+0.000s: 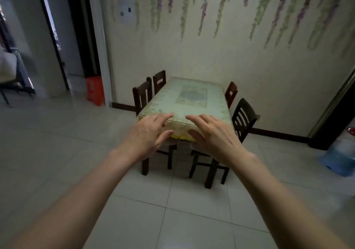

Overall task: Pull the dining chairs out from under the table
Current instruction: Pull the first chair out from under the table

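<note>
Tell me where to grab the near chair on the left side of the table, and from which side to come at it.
Grip the top rail of the near left chair, probably from the table's left, behind its back. The back stands upright, clear above the table edge, while the seat is tucked underneath. Both the left hand and right hand are open and empty, well short of it.

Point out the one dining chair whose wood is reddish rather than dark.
The far right chair, tucked against the table nearest the wall. Its back looks reddish-brown; the other three chair backs are dark brown or black.
</note>
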